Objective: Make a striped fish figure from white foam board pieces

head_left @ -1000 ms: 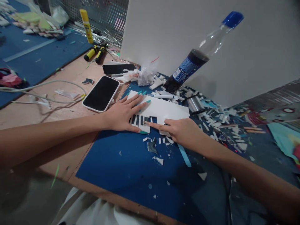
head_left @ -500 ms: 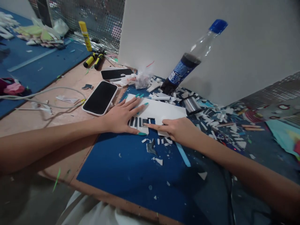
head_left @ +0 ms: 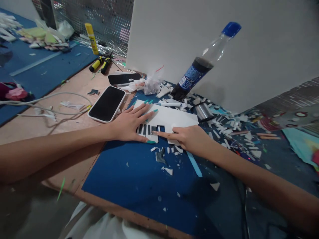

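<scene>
My left hand (head_left: pixel 132 124) lies flat with spread fingers on a white sheet (head_left: pixel 180 116), pressing it against the blue mat (head_left: pixel 119 172). Several dark grey strips (head_left: pixel 145 129) show side by side near the sheet's front edge, next to a cut-out opening. With its index finger stretched out, my right hand (head_left: pixel 191 137) touches the strip beside that opening. Its other fingers are curled under, and what they hold, if anything, is hidden. From beneath this hand a light blue stick (head_left: pixel 194 165) sticks out toward me. Small white scraps and a dark scrap (head_left: pixel 161 156) lie in front.
A tilted-looking bottle with a blue cap (head_left: pixel 191 74) stands behind the sheet, beside a wire spool (head_left: pixel 203 111) and many offcuts. Two phones, the nearer one white-edged (head_left: pixel 107 104), lie left. Farther back are yellow-handled pliers (head_left: pixel 101 64), a glue stick (head_left: pixel 91 39) and a cable (head_left: pixel 50 96).
</scene>
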Available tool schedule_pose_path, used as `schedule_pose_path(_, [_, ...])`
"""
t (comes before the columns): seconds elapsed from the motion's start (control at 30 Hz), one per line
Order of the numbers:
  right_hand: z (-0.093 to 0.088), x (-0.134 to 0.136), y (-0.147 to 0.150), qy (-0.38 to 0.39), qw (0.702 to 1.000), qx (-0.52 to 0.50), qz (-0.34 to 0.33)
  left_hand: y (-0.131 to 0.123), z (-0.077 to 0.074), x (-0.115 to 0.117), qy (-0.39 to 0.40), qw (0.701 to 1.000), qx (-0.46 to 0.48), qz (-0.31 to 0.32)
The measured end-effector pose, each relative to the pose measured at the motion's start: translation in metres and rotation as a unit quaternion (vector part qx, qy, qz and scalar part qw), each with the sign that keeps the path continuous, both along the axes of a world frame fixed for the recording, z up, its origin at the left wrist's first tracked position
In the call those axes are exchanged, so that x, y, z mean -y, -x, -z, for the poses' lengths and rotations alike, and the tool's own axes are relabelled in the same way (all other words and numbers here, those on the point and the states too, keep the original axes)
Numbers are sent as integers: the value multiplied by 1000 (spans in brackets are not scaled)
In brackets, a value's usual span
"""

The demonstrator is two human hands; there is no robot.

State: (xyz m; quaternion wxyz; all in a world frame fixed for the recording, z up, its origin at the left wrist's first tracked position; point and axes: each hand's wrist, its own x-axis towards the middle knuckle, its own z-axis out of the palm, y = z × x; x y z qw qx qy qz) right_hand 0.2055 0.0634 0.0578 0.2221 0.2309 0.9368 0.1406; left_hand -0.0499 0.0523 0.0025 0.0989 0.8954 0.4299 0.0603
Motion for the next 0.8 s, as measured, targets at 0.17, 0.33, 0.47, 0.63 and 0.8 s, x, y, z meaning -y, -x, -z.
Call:
schedule_pose_path(0.17, [1,2,-4,8,1000,3,10,0,0,0,3,1000,1,2])
schedule_pose_path(0.33, [0,3,-5,4,1000,-15,15,0,0,-1,4,1000,-3,-1])
schedule_pose_path(0.47, [-3,3,-4,3,999,-34,-1,0,0,-1,4,1000,-5,1])
schedule_pose_path(0.63, [-5,5,-5,3,999,-41,-1,1,3,-1,-10,1000,12,6])
schedule_pose_path(0.8, [-5,6,-2,-1,999,-33,5,1,6,-1,-20,999,23,10])
